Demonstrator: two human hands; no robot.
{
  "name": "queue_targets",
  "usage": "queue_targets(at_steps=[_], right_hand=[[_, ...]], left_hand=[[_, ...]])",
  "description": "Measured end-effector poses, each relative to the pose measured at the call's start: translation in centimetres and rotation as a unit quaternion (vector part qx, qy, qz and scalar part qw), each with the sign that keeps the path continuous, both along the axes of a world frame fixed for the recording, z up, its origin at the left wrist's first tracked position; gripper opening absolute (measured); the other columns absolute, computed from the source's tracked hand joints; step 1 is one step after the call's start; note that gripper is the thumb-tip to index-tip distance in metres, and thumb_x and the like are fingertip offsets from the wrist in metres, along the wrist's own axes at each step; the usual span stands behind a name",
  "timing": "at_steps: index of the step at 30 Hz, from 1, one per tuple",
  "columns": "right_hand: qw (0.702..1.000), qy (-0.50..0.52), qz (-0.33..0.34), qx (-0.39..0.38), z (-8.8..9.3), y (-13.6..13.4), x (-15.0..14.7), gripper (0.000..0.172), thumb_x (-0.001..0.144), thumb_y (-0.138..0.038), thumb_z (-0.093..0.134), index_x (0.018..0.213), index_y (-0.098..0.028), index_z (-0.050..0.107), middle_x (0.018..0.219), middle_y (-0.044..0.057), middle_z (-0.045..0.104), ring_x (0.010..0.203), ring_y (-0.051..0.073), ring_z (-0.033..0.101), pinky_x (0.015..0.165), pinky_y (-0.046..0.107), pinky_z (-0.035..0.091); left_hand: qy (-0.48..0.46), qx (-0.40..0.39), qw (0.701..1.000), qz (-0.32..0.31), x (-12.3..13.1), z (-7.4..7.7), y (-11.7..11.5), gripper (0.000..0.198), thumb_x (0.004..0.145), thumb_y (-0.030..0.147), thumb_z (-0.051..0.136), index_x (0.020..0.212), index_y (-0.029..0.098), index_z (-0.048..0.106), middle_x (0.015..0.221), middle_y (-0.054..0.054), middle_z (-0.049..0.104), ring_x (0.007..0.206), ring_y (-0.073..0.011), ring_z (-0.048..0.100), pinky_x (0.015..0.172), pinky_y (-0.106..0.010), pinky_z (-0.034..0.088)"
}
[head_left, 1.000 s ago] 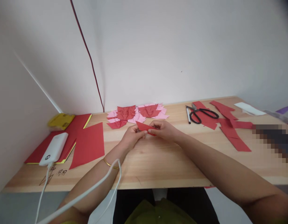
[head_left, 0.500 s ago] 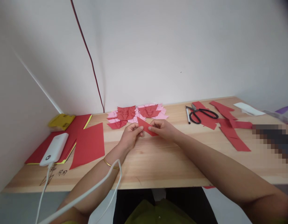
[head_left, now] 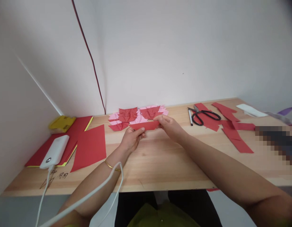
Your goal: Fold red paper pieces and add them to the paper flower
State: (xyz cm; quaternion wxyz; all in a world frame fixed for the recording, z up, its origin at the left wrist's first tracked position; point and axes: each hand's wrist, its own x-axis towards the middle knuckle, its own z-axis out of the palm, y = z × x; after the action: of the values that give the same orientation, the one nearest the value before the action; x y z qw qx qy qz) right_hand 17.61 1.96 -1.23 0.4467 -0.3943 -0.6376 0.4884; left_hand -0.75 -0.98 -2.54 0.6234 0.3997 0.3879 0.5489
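A narrow piece of red paper (head_left: pixel 149 125) is stretched between my two hands, above the wooden table (head_left: pixel 160 164). My left hand (head_left: pixel 133 138) pinches its left part, thumb on top. At its right end my right hand (head_left: pixel 169 126) grips it between thumb and fingers. Just behind my hands lie rows of folded red pieces (head_left: pixel 128 114) and folded pink pieces (head_left: pixel 141 118), partly hidden by the paper and my right hand.
Left are a large red sheet (head_left: pixel 91 146), a white power bank (head_left: pixel 55 151) with a cable and a yellow packet (head_left: pixel 62 124). Right lie black-handled scissors (head_left: pixel 198 117), a white pen (head_left: pixel 190 116), red scraps (head_left: pixel 238 140) and a white strip (head_left: pixel 252 110).
The red paper has gone from a slanted, triangular look to a level strip. My right hand has shifted slightly and regripped at its right end; my left hand stays nearly in place.
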Motion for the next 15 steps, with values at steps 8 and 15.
queue_targets(at_steps=[8, 15], right_hand=[[0.985, 0.051, 0.163, -0.013, -0.7, -1.1, -1.9, 0.03, 0.075, -0.045, 0.06, 0.083, -0.016, 0.065, 0.085, 0.005, 0.067, 0.085, 0.018, 0.061, 0.083, 0.034, 0.047], [0.995, -0.041, 0.092, 0.0, -1.4, -0.6, -1.5, 0.032, 0.078, -0.046, 0.057, 0.078, -0.015, 0.066, 0.079, 0.004, 0.068, 0.073, 0.015, 0.06, 0.07, 0.028, 0.047]], left_hand=[[-0.022, 0.005, 1.0, -0.011, 0.3, -0.3, -0.1, 0.018, 0.063, 0.022, 0.075, 0.071, 0.01, 0.065, 0.062, -0.001, 0.061, 0.056, -0.008, 0.054, 0.059, -0.024, 0.044], [0.002, 0.02, 1.0, 0.005, 0.2, -0.3, 0.0, 0.017, 0.064, 0.025, 0.074, 0.067, 0.01, 0.065, 0.06, -0.002, 0.062, 0.055, -0.0088, 0.053, 0.058, -0.024, 0.044]])
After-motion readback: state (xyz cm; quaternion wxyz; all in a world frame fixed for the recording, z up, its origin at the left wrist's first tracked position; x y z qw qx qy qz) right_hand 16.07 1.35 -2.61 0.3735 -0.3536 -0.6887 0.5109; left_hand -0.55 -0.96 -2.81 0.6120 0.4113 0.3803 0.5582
